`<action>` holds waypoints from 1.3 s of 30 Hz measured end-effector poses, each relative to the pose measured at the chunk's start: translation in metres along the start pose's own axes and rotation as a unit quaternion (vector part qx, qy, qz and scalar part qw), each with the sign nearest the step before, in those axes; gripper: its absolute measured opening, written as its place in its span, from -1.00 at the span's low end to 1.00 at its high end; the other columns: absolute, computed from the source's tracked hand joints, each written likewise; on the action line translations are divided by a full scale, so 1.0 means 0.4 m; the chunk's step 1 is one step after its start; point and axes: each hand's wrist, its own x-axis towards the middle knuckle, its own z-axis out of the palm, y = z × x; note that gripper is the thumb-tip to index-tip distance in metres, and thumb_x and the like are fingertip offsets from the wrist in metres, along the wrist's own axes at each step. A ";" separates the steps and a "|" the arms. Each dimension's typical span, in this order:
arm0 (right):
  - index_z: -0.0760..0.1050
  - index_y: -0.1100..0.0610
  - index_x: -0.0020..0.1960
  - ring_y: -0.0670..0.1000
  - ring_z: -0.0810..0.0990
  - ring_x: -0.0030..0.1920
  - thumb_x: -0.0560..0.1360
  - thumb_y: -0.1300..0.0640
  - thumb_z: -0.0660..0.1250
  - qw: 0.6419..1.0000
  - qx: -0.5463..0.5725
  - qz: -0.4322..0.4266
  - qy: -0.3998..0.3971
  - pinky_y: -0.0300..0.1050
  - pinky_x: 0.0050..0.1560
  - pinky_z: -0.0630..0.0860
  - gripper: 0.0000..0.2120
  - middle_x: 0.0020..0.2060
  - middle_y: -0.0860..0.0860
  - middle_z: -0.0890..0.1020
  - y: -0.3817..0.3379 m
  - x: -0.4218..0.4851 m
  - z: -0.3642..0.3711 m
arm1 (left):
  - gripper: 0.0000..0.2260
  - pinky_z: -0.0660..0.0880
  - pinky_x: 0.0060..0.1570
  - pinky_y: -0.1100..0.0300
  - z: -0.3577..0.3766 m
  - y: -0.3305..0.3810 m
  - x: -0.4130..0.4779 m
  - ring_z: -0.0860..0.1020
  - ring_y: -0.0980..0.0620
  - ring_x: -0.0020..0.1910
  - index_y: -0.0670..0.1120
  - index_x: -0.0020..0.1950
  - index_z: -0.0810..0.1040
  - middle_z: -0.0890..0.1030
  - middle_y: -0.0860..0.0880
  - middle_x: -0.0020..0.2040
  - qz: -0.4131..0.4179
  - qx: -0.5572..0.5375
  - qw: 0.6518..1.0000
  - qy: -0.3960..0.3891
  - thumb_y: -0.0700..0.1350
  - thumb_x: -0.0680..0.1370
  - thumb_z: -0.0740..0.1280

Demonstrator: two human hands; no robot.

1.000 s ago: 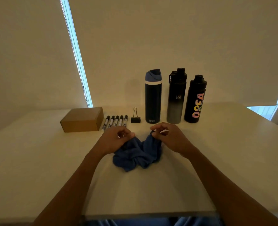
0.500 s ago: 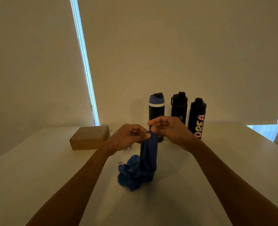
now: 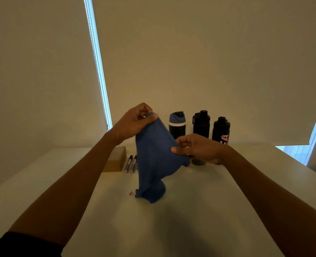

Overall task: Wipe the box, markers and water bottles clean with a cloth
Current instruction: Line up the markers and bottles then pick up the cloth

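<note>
Desk: pale top nearest me, with both forearms reaching out over it.
Cloth: blue, lifted mid-desk between the hands and hanging in a cone. Its lower end is bunched at the desk surface; I cannot tell whether it rests there.
Red speck: I see a small mark on the desk just left of the cloth's lower end.
Right hand: fingers pinch the cloth's right edge, lower than the other hand.
Left hand: raised highest, thumb and fingers nipping the cloth's top corner.
Box: brown, behind my left forearm, partly hidden by it.
Markers: just right of the box; I see two, and the cloth covers anything further right.
Water bottles: three upright in a row at the back, their lower parts hidden by the cloth and the right hand.
</note>
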 end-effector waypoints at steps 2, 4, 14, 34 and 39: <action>0.61 0.06 0.15 0.01 0.67 0.10 0.52 -0.13 0.43 0.999 -0.051 -0.005 -0.001 0.12 0.25 0.56 -0.67 0.06 -0.02 0.70 0.003 -0.015 -0.029 | -0.77 0.54 -0.06 0.35 -0.044 -0.004 -0.003 0.64 0.23 0.00 0.00 0.12 0.57 0.67 0.12 0.02 -0.010 0.035 0.999 -0.002 0.14 0.63 0.38; 0.64 0.05 0.12 -0.02 0.67 0.10 0.52 -0.12 0.43 0.997 -0.069 -0.013 0.017 0.05 0.25 0.56 -0.71 0.05 -0.04 0.70 -0.012 -0.036 -0.066 | -0.75 0.51 -0.04 0.30 -0.083 -0.016 -0.009 0.64 0.19 -0.03 0.03 0.05 0.60 0.69 0.13 -0.05 -0.019 0.083 0.996 -0.027 0.19 0.58 0.42; 0.63 0.00 -0.05 0.13 0.67 -0.19 0.57 -0.26 0.27 0.965 -0.197 -0.053 0.163 -0.15 -0.26 0.59 -0.64 -0.16 0.03 0.69 -0.102 -0.082 -0.205 | -0.74 0.64 0.03 0.06 -0.206 -0.018 -0.033 0.70 0.12 -0.10 0.07 -0.06 0.71 0.74 0.11 -0.10 -0.062 0.184 0.975 -0.108 0.23 0.46 0.53; 0.69 0.04 0.04 -0.19 0.61 -0.28 0.48 0.05 0.49 0.950 -0.234 -0.048 0.203 -0.20 -0.13 0.54 -0.85 -0.13 -0.06 0.71 -0.178 -0.178 -0.324 | -0.78 0.42 -0.33 0.19 -0.309 -0.047 -0.079 0.45 -0.01 -0.33 0.00 0.21 0.69 0.63 -0.28 -0.09 -0.038 0.000 0.994 0.104 0.04 0.61 0.44; 0.68 0.05 0.06 -0.03 0.65 -0.05 0.51 0.12 0.47 0.941 -0.215 -0.044 0.257 -0.14 -0.17 0.62 -0.87 -0.04 -0.05 0.69 -0.143 -0.125 -0.328 | -0.81 0.47 -0.34 0.21 -0.265 -0.074 -0.054 0.59 0.03 -0.36 0.03 0.15 0.71 0.73 -0.08 -0.14 -0.074 0.002 0.990 0.120 0.06 0.58 0.48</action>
